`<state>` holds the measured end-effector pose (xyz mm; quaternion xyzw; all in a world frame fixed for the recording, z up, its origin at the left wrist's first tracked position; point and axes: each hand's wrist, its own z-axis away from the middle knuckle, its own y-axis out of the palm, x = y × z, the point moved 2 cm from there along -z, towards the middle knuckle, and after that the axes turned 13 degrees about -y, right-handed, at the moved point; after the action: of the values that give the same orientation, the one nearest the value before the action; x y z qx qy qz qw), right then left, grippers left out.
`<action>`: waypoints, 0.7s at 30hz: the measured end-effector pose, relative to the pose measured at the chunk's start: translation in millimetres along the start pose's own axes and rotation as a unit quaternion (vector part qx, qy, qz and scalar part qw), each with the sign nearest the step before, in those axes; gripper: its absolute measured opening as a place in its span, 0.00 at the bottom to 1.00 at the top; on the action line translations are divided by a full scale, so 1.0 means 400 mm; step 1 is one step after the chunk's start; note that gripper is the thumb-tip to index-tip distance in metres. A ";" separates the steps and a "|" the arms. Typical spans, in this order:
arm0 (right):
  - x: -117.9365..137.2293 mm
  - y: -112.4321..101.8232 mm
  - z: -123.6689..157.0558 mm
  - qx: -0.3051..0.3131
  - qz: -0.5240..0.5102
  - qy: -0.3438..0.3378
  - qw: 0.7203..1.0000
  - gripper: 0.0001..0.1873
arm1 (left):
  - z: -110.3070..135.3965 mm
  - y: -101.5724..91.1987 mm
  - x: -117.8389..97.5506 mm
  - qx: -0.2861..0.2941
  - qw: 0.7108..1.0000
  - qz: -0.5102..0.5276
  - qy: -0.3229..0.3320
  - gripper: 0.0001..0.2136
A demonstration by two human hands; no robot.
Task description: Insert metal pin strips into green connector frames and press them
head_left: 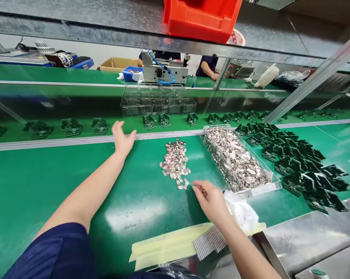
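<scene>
My left hand (pixel 123 140) reaches over the metal rail at the belt's near edge, fingers apart and holding nothing. Just left of it, a dark green circuit board (pixel 99 126) lies on the green belt; another circuit board (pixel 149 121) is off to its right. My right hand (pixel 211 199) is low over the green table, thumb and fingers pinched together; whatever lies between them is too small to make out. Beside those fingertips are a few loose metal pieces (pixel 183 183) at the near end of a heap of small silvery metal parts (pixel 175 159).
A clear plastic tray (pixel 262 191) full of similar metal parts stands right of the heap. Farther right lie stacked circuit boards (pixel 297 159). White cloth (pixel 241 211) and yellow tape (pixel 160 248) are near the front edge. A red bin (pixel 202 21) hangs overhead; co-workers sit beyond.
</scene>
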<state>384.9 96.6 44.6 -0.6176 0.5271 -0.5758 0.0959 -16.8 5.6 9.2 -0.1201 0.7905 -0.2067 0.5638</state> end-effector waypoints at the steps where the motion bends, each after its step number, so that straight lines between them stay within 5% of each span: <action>1: -0.009 0.017 -0.029 0.021 0.022 0.009 1.000 0.13 | -0.008 -0.053 0.026 -0.047 0.999 -0.019 0.013 0.34; 4: -0.035 0.055 -0.079 0.073 0.115 0.036 0.990 0.10 | -0.043 -0.180 0.085 -0.149 0.984 -0.090 -0.030 0.37; 6: -0.057 0.066 -0.099 0.102 0.158 0.049 0.981 0.10 | -0.075 -0.214 0.108 -0.163 0.976 -0.114 -0.093 0.39; 10: -0.110 0.057 -0.120 0.123 0.184 0.056 0.973 0.13 | -0.143 -0.205 0.126 -0.164 0.971 -0.121 -0.125 0.42; 15: -0.157 0.029 -0.064 0.044 0.246 0.015 0.968 0.14 | -0.177 -0.189 0.108 -0.114 0.979 -0.112 -0.125 0.28; 21: -0.124 0.085 0.024 0.074 0.193 -0.085 0.975 0.15 | -0.084 -0.218 0.056 -0.126 0.984 -0.103 -0.073 0.19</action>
<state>385.2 115.3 -13.4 -0.5425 0.5822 -0.5290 0.2946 -59.8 -74.7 40.2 -0.2856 0.7507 -0.1527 0.5758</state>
